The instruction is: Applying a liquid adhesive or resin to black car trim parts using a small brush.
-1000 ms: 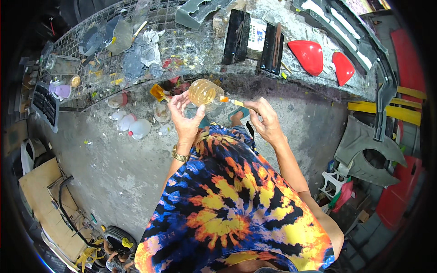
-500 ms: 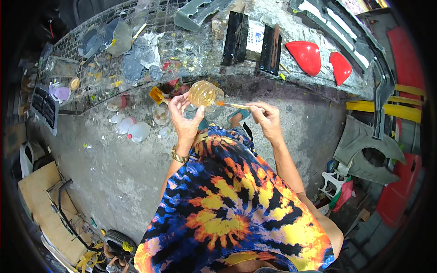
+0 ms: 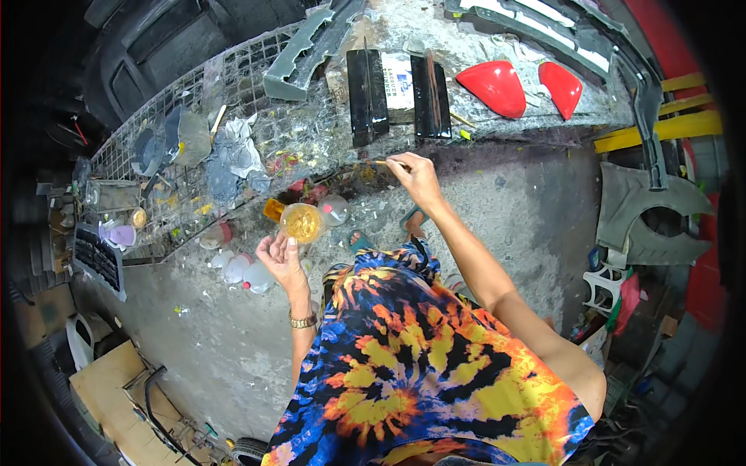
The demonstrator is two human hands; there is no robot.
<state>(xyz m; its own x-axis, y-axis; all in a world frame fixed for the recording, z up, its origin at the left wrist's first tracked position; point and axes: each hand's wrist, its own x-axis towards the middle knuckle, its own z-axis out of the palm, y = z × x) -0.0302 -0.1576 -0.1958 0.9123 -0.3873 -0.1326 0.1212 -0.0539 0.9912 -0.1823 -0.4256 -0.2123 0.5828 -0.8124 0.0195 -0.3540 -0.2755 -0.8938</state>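
My left hand (image 3: pixel 281 260) is closed round a clear plastic container (image 3: pixel 303 223) of amber liquid, held out beside the workbench's front. My right hand (image 3: pixel 414 177), fingers pinched, grips a thin brush (image 3: pixel 381 161) by its handle; the brush's tip is too small and dark to make out against the bench edge. Just beyond it on the bench lie two long glossy black panels (image 3: pixel 367 99) (image 3: pixel 430 97), with a white printed piece (image 3: pixel 398 81) between them. Two curved red panels (image 3: pixel 491 87) (image 3: pixel 559 90) are to their right.
The cluttered bench (image 3: pixel 190 190) carries crumpled paper (image 3: pixel 233 147) and grey plastic parts (image 3: pixel 295 66). Plastic bottles (image 3: pixel 256 278) lie on the floor below. At the right are yellow bars (image 3: pixel 660 132) and a grey fender (image 3: pixel 653 241); at lower left, a wooden board (image 3: pixel 105 384).
My right hand has moved up and away from the container with the brush, toward the black panels. My left hand has lowered leftward with the container. The camera's view has shifted.
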